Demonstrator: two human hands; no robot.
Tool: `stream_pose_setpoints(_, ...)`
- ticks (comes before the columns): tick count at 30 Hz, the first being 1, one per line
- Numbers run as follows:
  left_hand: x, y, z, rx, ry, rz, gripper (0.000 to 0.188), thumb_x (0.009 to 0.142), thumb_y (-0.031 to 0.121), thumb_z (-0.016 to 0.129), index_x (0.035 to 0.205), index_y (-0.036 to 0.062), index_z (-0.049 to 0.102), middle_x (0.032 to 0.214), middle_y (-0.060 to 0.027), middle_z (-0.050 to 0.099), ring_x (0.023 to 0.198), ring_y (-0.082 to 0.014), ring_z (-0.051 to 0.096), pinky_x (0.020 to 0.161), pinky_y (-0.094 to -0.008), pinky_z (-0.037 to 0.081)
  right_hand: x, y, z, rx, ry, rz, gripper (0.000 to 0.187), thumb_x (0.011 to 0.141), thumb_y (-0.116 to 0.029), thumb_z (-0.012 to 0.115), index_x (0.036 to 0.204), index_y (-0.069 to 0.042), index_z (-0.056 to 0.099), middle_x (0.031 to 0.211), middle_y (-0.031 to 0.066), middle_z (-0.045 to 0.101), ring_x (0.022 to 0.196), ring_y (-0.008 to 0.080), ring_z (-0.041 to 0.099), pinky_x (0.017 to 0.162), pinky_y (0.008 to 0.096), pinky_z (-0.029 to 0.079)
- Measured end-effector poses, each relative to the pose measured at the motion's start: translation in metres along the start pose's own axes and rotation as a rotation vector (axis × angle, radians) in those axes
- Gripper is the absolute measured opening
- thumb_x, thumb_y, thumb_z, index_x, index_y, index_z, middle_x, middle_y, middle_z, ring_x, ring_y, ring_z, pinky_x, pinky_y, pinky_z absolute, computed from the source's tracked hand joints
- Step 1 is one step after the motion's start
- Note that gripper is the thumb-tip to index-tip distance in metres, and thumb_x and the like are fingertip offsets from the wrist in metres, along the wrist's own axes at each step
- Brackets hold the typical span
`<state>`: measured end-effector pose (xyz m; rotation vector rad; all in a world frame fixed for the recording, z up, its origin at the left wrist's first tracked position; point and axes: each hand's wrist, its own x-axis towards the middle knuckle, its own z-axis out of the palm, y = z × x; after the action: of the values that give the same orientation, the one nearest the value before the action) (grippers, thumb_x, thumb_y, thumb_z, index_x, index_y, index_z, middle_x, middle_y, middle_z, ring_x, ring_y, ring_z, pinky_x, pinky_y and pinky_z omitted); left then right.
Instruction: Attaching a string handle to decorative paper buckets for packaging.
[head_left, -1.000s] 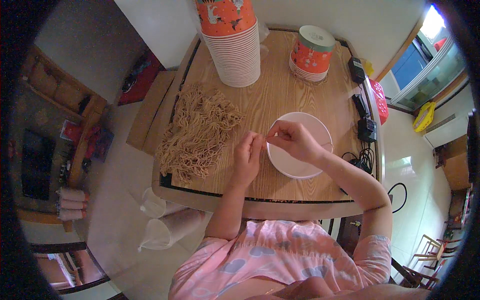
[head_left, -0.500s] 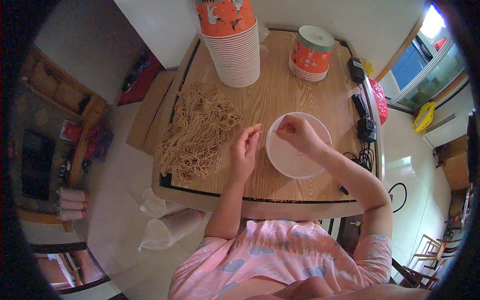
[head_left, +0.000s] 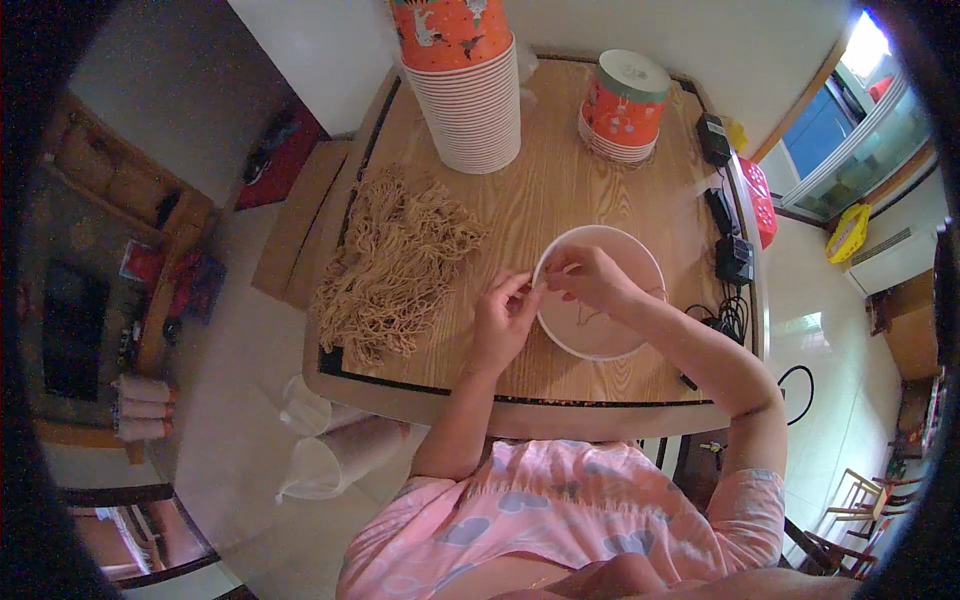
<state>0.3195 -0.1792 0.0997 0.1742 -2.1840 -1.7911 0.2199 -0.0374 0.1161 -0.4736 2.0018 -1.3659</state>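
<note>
A white-rimmed paper tub (head_left: 622, 347) stands with its mouth up near the table's front edge. My left hand (head_left: 505, 318) is closed at the tub's left rim, thumb and fingers pinched there. Over the tub's mouth is my right hand (head_left: 592, 283), its fingers pinched close to the same rim. A thin brown string (head_left: 585, 317) hangs below that hand inside the tub, and part of it shows past the wrist near the right rim. The pinched ends of the fingers are partly hidden. Left of my hands lies a loose heap of brown twisted paper strings (head_left: 395, 265).
A tall stack of nested paper tubs (head_left: 465, 115) stands at the back of the wooden table (head_left: 550, 130). An upturned orange and green tub stack (head_left: 625, 108) is at the back right. Black power adapters (head_left: 735, 258) and cables line the right edge.
My left hand has moved right and up against the tub's rim. My right hand has shifted slightly down, and more string now shows inside the tub.
</note>
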Motion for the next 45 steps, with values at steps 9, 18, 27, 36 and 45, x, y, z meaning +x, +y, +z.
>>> stream_pose_setpoints(9, 0.0, -0.001, 0.001, 0.027, 0.006, 0.027, 0.019, 0.084, 0.013, 0.061, 0.096, -0.0016, 0.061, 0.094, -0.0052, 0.057, 0.08, -0.0131, 0.057, 0.068, -0.0236, 0.046, -0.001, 0.0, 0.001, 0.018, 0.001, -0.038, 0.015, 0.083, -0.02, 0.062, 0.09, -0.006, 0.062, 0.08, 0.0023, 0.059, 0.063, 0.0101, 0.051, 0.047, 0.0269, 0.047)
stream_pose_setpoints(18, -0.001, -0.004, 0.001, 0.012, -0.003, -0.034, 0.02, 0.084, 0.013, 0.061, 0.099, -0.0008, 0.06, 0.095, -0.0046, 0.057, 0.084, -0.0132, 0.058, 0.069, -0.0238, 0.047, 0.002, 0.006, 0.001, -0.012, -0.004, -0.048, 0.016, 0.083, -0.021, 0.061, 0.093, -0.008, 0.062, 0.081, 0.002, 0.059, 0.064, 0.0103, 0.053, 0.044, 0.0276, 0.048)
stream_pose_setpoints(27, -0.001, -0.01, 0.001, -0.017, 0.057, 0.07, 0.018, 0.088, 0.009, 0.052, 0.1, -0.0037, 0.058, 0.089, -0.0088, 0.058, 0.075, -0.0152, 0.057, 0.065, -0.0254, 0.046, -0.004, -0.012, 0.001, 0.011, 0.001, 0.071, 0.012, 0.082, -0.01, 0.06, 0.092, -0.003, 0.06, 0.085, 0.0017, 0.06, 0.08, 0.0099, 0.058, 0.065, 0.0238, 0.05)
stream_pose_setpoints(36, 0.001, -0.015, 0.003, -0.027, 0.051, 0.038, 0.022, 0.087, 0.002, 0.049, 0.107, 0.0, 0.058, 0.093, -0.0096, 0.06, 0.081, -0.0158, 0.059, 0.069, -0.0254, 0.046, 0.0, -0.002, 0.002, 0.069, 0.025, 0.014, 0.016, 0.083, -0.018, 0.062, 0.092, -0.005, 0.061, 0.08, 0.0031, 0.059, 0.064, 0.0104, 0.052, 0.054, 0.0267, 0.047)
stream_pose_setpoints(45, 0.002, -0.019, 0.003, -0.049, 0.027, 0.042, 0.025, 0.085, -0.002, 0.05, 0.108, 0.001, 0.058, 0.095, -0.0095, 0.06, 0.08, -0.0157, 0.059, 0.065, -0.0248, 0.047, 0.001, -0.001, 0.003, 0.044, 0.022, -0.022, 0.015, 0.081, -0.016, 0.063, 0.09, -0.004, 0.061, 0.078, 0.0031, 0.059, 0.061, 0.01, 0.051, 0.049, 0.0271, 0.045)
